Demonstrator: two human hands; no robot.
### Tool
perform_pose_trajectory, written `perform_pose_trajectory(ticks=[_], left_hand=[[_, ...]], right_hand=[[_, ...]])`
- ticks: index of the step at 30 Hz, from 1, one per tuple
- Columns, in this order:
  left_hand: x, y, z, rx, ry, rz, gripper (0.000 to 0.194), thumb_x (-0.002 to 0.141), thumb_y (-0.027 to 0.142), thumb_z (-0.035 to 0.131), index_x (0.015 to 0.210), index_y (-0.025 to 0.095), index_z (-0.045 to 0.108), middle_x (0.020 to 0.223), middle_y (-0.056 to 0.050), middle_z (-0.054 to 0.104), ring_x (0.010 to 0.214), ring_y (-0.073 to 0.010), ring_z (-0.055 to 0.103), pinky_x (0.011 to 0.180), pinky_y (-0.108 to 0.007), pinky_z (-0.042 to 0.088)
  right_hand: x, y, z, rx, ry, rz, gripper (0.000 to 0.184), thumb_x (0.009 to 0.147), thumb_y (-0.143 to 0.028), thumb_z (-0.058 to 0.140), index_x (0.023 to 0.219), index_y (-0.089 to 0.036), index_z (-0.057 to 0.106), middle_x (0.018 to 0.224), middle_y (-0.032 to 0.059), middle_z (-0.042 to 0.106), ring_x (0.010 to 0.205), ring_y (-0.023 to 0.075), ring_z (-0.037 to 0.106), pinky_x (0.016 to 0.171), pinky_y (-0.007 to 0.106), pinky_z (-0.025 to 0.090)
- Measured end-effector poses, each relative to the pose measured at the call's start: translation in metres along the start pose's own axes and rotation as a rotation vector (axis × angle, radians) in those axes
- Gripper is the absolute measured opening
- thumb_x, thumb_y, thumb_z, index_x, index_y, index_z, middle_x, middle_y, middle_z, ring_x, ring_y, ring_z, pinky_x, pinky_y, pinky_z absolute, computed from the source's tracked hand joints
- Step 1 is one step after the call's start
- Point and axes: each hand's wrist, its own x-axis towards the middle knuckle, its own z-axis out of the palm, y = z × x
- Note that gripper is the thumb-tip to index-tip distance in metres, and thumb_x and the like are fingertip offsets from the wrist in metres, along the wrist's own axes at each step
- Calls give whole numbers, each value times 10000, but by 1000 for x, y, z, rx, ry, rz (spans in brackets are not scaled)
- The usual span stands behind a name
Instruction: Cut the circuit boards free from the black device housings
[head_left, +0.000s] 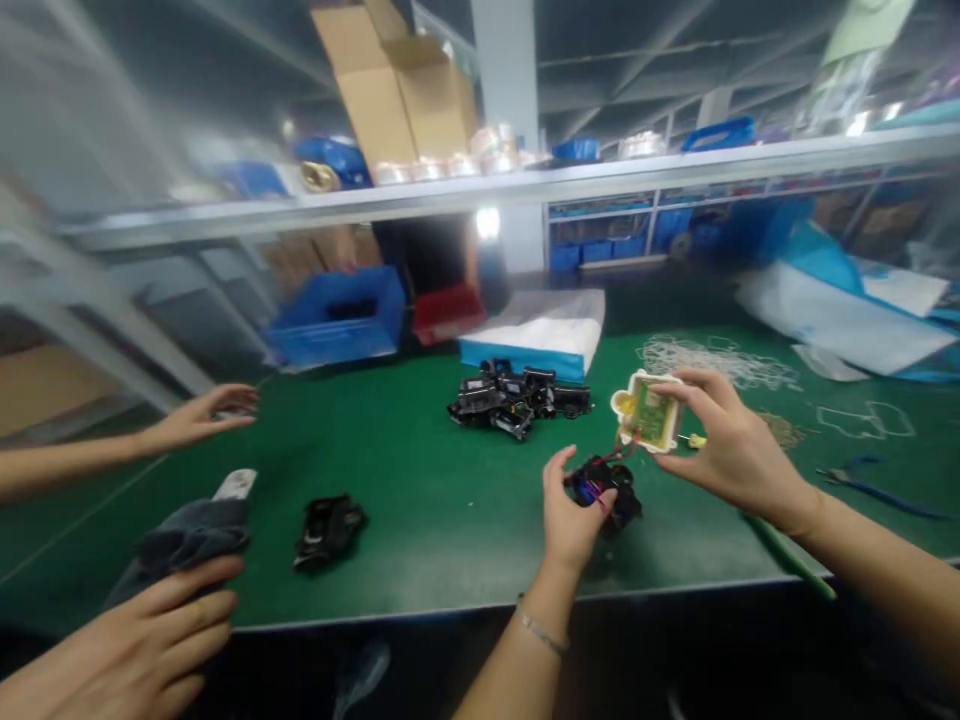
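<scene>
My left hand (pixel 574 510), with a bracelet at its wrist, grips a black plastic part with coloured wires (pixel 619 495) just above the green table. Between the thumb and fingers of my right hand (pixel 724 440) is a white housing with a green circuit board (pixel 651 415), its inner side towards me. Red wires (pixel 622 450) run from the board down to the black part. A heap of similar black parts (pixel 517 395) lies beyond my left hand. One more black part (pixel 328 530) rests to the left, near the front edge.
At the left are a co-worker's hands (pixel 172 630), one beside dark cloth. Blue pliers (pixel 885 490), a green-handled tool (pixel 791 560) and white cable ties or wires (pixel 712 360) lie right. A white-and-blue package (pixel 536 330), blue bin (pixel 341 315) and red bin (pixel 448 312) stand behind; a shelf (pixel 570 170) spans above.
</scene>
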Motion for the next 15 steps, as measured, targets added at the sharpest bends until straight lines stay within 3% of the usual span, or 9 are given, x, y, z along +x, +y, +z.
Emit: perform_pose_trajectory(ticks=[3,6,9,15], left_hand=[[2,0,-17,63,38,33,427,689,138,696,1099,214,604,1150,-58,569,1112,-196,549,1027,-381,413],[4,1,-35,164,105,84,445,674,71,659,1087,233,623,1140,-42,562,1104,-173,545,1036,-356,410],[8,-3,-46,282,69,81,407,679,45,628,1028,252,656,1144,-28,553,1089,-160,555,1028,-333,429],[14,-14,-40,508,-72,70,405,741,78,592,1077,298,649,1211,-16,532,1093,-172,569,1024,-344,457]], right_hand=[[-30,15,29,79,71,133,537,725,-343,694,1225,-235,532,1289,119,443,1182,321,509,991,471,459],[-66,35,58,164,60,248,504,713,-375,709,1171,-228,559,1277,116,427,1150,306,535,936,441,506],[-101,42,80,177,-21,309,476,693,-371,724,1118,-223,568,1283,112,418,1125,291,552,921,416,518],[-135,41,109,192,-30,472,429,683,-368,728,1052,-223,564,1282,107,415,1071,272,576,902,402,525]])
